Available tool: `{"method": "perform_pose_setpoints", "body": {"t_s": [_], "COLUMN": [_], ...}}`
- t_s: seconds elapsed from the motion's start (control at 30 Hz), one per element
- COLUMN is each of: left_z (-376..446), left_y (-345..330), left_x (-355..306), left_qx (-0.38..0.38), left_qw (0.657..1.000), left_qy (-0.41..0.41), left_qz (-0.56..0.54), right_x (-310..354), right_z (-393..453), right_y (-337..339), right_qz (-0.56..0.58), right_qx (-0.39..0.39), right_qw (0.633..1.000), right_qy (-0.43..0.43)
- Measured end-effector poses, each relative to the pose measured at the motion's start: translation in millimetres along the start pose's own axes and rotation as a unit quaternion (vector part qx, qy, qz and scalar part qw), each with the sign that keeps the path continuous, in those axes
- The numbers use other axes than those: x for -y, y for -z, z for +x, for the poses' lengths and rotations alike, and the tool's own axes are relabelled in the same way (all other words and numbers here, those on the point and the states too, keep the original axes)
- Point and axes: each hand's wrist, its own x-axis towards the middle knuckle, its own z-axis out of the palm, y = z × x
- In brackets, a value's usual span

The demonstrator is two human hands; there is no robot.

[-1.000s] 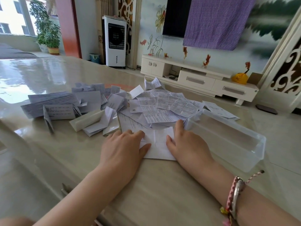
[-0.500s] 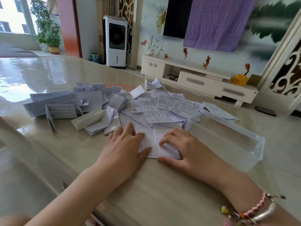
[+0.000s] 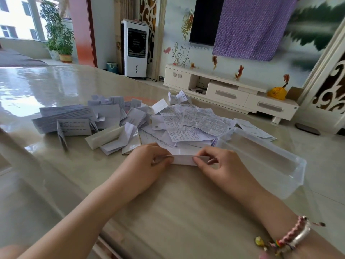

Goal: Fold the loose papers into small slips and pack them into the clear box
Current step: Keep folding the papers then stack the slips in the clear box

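Note:
A white paper strip lies folded on the glossy table right in front of me. My left hand pinches its left end and my right hand pinches its right end, thumbs against curled fingers. Behind the strip spreads a heap of loose printed papers. Several folded slips lie to the left of the heap. The clear box stands just right of my right hand and looks empty.
A long stack of folded sheets sits at the far left of the pile. The table edge runs below my forearms. Beyond the table are a white TV cabinet, a white air cooler and a potted plant.
The flat sheet that my palms were pressing has been folded over into a narrow strip. Both hands went from lying flat on it to pinching its ends.

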Motion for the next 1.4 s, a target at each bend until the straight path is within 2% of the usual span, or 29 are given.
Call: {"method": "perform_pose_setpoints", "body": {"t_s": [0.17, 0.27, 0.5, 0.6, 0.7, 0.83, 0.93, 1.0, 1.2, 1.4], "left_z": [0, 3, 0, 0, -2, -3, -3, -2, 2, 1], "left_y": [0, -5, -12, -12, -12, -12, -12, -12, -11, -10], "left_x": [-4, -5, -7, -6, -6, -2, 0, 3, 9, 10], "left_qx": [-0.037, -0.052, -0.022, -0.020, -0.019, -0.014, -0.010, 0.000, 0.014, 0.023], "left_qw": [0.999, 0.996, 0.984, 0.982, 0.980, 0.979, 0.979, 0.979, 0.986, 0.989], "left_qy": [0.036, 0.057, 0.054, 0.050, 0.027, 0.010, 0.000, 0.005, 0.001, -0.041], "left_qz": [0.009, 0.048, 0.167, 0.182, 0.197, 0.205, 0.206, 0.202, 0.166, 0.143], "right_x": [-3, -7, -1, 1, 1, -3, -5, -6, -1, 4], "right_z": [3, 6, 7, 6, 6, 4, 2, 2, 2, 1], "right_y": [-4, -7, -9, -10, -11, -13, -8, -5, -1, -2], "right_qz": [0.073, 0.019, -0.141, -0.185, -0.214, -0.166, -0.156, -0.171, -0.188, -0.225], "right_qx": [-0.016, -0.010, 0.022, 0.017, -0.004, 0.049, 0.112, 0.121, 0.101, 0.066], "right_qw": [0.995, 0.996, 0.987, 0.982, 0.976, 0.978, 0.974, 0.969, 0.963, 0.954], "right_qy": [-0.066, -0.084, -0.076, -0.038, 0.034, 0.117, 0.121, 0.129, 0.162, 0.186]}}
